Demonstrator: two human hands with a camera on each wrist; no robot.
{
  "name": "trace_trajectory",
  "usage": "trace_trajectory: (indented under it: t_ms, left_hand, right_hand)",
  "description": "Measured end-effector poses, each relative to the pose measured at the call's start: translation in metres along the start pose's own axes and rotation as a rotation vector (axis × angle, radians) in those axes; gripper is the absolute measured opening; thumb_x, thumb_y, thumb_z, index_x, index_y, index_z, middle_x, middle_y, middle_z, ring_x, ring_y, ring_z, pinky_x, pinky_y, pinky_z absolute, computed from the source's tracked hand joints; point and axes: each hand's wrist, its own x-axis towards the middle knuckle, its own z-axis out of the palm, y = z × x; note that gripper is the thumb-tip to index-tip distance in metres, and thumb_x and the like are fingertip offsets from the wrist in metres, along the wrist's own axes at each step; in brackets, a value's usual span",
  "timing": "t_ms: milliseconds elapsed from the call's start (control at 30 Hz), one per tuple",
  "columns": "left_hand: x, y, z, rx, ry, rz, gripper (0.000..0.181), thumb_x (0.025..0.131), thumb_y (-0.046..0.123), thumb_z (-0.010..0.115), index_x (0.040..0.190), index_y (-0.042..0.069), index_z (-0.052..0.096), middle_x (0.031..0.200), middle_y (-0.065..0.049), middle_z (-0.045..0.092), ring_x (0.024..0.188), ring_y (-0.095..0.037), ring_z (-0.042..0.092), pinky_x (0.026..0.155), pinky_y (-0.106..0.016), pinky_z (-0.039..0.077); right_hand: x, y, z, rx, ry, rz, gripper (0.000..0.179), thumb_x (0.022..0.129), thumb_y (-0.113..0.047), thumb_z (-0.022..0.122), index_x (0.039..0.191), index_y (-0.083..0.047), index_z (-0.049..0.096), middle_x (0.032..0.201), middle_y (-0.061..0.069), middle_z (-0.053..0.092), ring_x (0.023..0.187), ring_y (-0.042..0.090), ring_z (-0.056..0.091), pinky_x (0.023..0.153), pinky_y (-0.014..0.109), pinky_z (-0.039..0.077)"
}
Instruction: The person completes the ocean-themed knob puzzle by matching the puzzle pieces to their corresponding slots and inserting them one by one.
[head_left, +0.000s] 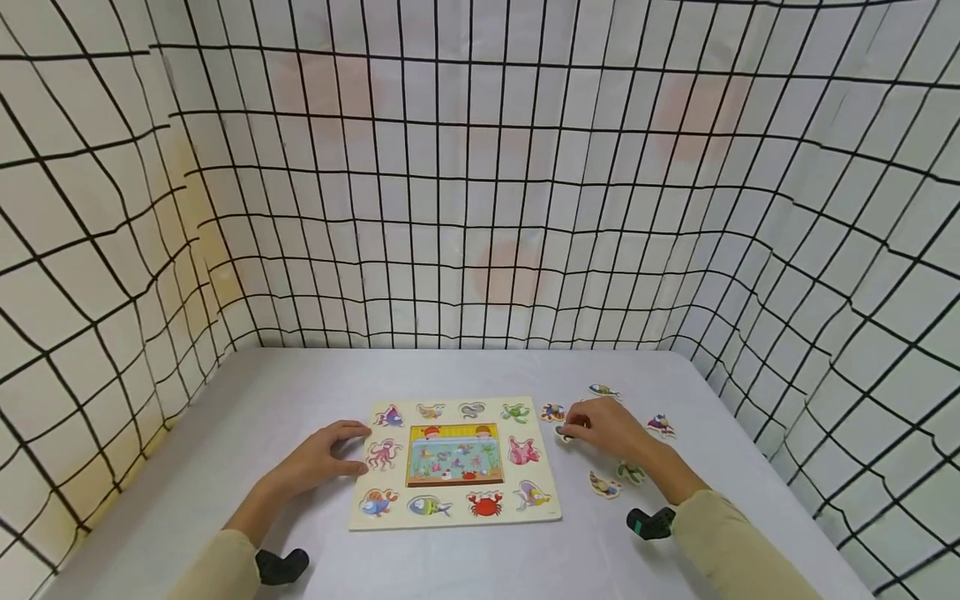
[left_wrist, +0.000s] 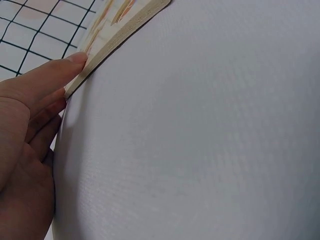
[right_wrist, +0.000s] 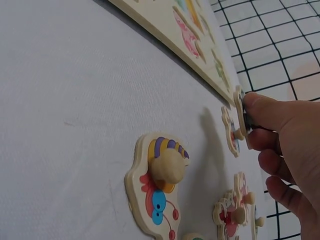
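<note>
A wooden peg puzzle board (head_left: pixel 450 521) lies flat, with pictures of sea animals around a framed aquarium scene. My left hand (head_left: pixel 318 454) rests at its left edge, fingers spread; in the left wrist view the thumb (left_wrist: pixel 67 67) touches the board's rim. Just off the board's right side, my right hand (head_left: pixel 611 427) pinches a thin wooden puzzle piece (right_wrist: pixel 240 110), seen nearly edge-on in the right wrist view. Its picture is mostly hidden. Behind it stands another knobbed piece (right_wrist: pixel 229 131). Closer to the right wrist camera lies a striped-shell piece (right_wrist: pixel 156 200) with a round knob.
More knobbed pieces lie right of the board, including a fish piece (head_left: pixel 603 390), a purple-and-red piece (head_left: pixel 661 425) and a green piece (head_left: pixel 632 473). A white cloth covers the table (head_left: pixel 300 379). Black wire grid (head_left: pixel 465 208) encloses its back and sides.
</note>
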Motion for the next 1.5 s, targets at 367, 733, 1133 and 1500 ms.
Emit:
trace_trajectory:
  t_ms: [367,733,1133,1500]
  left_hand:
    - [0.0,0.0,0.001,0.005,0.001,0.003,0.064,0.082,0.028,0.089,0.138,0.007,0.065,0.15,-0.021,0.05,0.144,-0.047,0.035,0.116,-0.066,0.027]
    - [-0.001,0.001,0.002,0.0,0.008,-0.017,0.064,0.082,0.028,0.089,0.138,0.008,0.065,0.151,-0.021,0.049,0.145,-0.047,0.035,0.116,-0.067,0.027]
    - [-0.003,0.0,0.003,-0.007,0.006,-0.018,0.064,0.082,0.028,0.089,0.138,0.008,0.065,0.151,-0.021,0.049,0.145,-0.048,0.035,0.115,-0.068,0.027]
    - [-0.002,-0.001,0.001,-0.001,0.005,-0.001,0.065,0.083,0.029,0.088,0.139,0.007,0.064,0.151,-0.021,0.049,0.145,-0.047,0.034,0.116,-0.067,0.026]
  right_hand:
    - [0.008,-0.008,0.0,-0.073,0.005,0.054,0.018,0.095,-0.034,0.077,0.09,-0.017,0.076,0.078,-0.014,0.064,0.072,0.008,0.055,0.068,0.033,0.051]
    - [0.018,-0.017,0.001,-0.082,0.018,0.05,0.018,0.096,-0.033,0.076,0.087,-0.018,0.076,0.073,-0.015,0.062,0.067,0.008,0.053,0.066,0.033,0.049]
    - [0.033,-0.032,0.011,-0.089,0.095,0.126,0.02,0.093,-0.032,0.078,0.089,-0.013,0.08,0.074,-0.01,0.067,0.068,0.01,0.055,0.07,0.036,0.05]
    - [0.046,-0.042,0.018,-0.013,0.159,0.154,0.019,0.091,-0.03,0.082,0.087,-0.012,0.08,0.074,-0.009,0.067,0.068,0.01,0.056,0.066,0.033,0.051]
